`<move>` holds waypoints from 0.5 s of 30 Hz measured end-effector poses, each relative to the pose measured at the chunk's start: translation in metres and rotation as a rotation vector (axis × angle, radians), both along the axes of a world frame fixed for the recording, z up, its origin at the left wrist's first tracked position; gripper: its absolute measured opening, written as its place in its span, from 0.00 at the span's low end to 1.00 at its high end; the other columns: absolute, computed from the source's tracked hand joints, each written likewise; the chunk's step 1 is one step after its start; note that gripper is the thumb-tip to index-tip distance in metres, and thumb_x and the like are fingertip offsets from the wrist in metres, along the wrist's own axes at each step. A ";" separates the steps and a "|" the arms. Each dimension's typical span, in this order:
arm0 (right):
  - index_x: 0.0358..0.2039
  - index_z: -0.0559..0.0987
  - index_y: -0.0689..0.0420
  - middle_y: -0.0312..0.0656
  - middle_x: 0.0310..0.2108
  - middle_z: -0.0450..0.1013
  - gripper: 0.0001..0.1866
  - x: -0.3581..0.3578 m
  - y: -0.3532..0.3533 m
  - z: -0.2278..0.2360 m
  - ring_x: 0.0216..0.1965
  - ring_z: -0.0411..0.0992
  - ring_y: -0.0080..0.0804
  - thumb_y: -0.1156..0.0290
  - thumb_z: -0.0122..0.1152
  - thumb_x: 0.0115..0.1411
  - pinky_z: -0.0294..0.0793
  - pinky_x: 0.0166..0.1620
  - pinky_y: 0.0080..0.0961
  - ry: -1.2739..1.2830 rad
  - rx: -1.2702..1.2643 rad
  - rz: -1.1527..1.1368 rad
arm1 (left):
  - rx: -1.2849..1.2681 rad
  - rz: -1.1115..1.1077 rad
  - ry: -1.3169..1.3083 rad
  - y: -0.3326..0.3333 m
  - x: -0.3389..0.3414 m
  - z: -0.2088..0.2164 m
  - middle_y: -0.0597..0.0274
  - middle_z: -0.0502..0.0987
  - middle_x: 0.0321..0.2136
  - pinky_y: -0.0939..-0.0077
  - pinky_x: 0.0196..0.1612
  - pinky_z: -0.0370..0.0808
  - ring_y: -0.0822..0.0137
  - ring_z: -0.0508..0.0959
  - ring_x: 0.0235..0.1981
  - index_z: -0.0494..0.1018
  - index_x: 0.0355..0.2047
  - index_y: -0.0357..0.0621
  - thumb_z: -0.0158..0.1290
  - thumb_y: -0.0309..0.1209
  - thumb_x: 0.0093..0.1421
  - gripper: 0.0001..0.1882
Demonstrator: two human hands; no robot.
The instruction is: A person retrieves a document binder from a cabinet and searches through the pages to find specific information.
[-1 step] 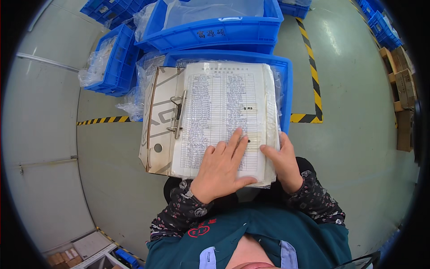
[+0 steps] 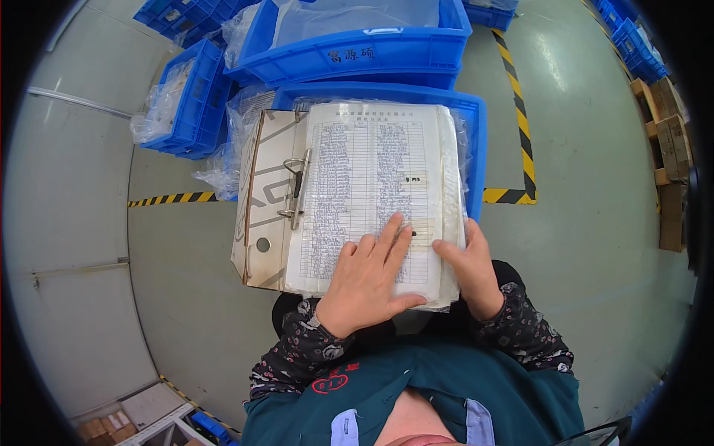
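An open lever-arch binder (image 2: 260,201) lies in front of me, partly over a blue crate. Its metal ring clip (image 2: 297,190) runs along the left side of a thick stack of paper. On top is a printed table sheet (image 2: 372,160) with two columns of entries. My left hand (image 2: 368,279) rests flat on the lower part of this sheet, fingers spread. At the stack's lower right edge, my right hand (image 2: 472,271) has its thumb on top of the pages; its other fingers are hidden behind them, so it grips the paper stack.
Beneath the binder is a blue crate (image 2: 477,149) with clear plastic wrap. More stand beyond: a large blue crate (image 2: 416,46) and a tilted blue crate (image 2: 197,104). Yellow-black tape (image 2: 524,141) marks the floor; wooden pallets (image 2: 662,134) stand far right.
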State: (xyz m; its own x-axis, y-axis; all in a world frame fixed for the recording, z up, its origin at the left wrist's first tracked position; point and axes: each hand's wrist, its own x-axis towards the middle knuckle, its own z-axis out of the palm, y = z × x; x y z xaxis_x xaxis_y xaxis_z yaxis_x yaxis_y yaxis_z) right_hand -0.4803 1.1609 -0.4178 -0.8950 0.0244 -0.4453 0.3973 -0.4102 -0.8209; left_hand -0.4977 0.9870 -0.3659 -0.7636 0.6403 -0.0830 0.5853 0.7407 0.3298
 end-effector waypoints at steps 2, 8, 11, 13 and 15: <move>0.45 0.61 0.69 0.48 0.42 0.68 0.22 0.000 0.001 0.000 0.42 0.68 0.29 0.77 0.55 0.50 0.69 0.45 0.25 0.006 -0.008 0.002 | -0.002 -0.002 -0.015 -0.001 0.001 0.000 0.47 0.55 0.57 0.69 0.39 0.62 0.60 0.65 0.38 0.58 0.54 0.34 0.58 0.54 0.40 0.47; 0.45 0.61 0.69 0.48 0.42 0.67 0.22 0.000 0.000 -0.004 0.42 0.68 0.29 0.77 0.55 0.51 0.69 0.45 0.25 -0.002 -0.012 0.006 | 0.018 -0.001 -0.006 0.000 0.001 0.000 0.47 0.57 0.56 0.69 0.38 0.63 0.60 0.66 0.37 0.59 0.53 0.33 0.58 0.54 0.38 0.48; 0.45 0.61 0.69 0.48 0.42 0.67 0.22 0.000 0.000 -0.005 0.42 0.68 0.29 0.77 0.55 0.51 0.69 0.46 0.25 -0.004 -0.006 0.014 | 0.001 -0.004 0.010 0.000 0.002 -0.002 0.47 0.57 0.56 0.69 0.38 0.63 0.59 0.66 0.34 0.59 0.54 0.33 0.58 0.56 0.37 0.50; 0.46 0.61 0.68 0.48 0.42 0.67 0.22 0.000 0.000 -0.003 0.42 0.68 0.29 0.77 0.55 0.52 0.69 0.46 0.25 -0.005 -0.025 0.002 | 0.028 -0.001 0.039 0.001 0.002 -0.005 0.48 0.58 0.56 0.69 0.37 0.63 0.60 0.66 0.34 0.60 0.53 0.34 0.58 0.54 0.38 0.48; 0.46 0.62 0.68 0.48 0.42 0.67 0.21 0.000 0.000 -0.004 0.42 0.68 0.29 0.77 0.55 0.52 0.69 0.46 0.24 0.006 -0.027 0.005 | 0.023 0.002 0.044 0.000 0.002 -0.007 0.49 0.59 0.56 0.70 0.36 0.63 0.60 0.66 0.33 0.60 0.53 0.34 0.58 0.52 0.39 0.46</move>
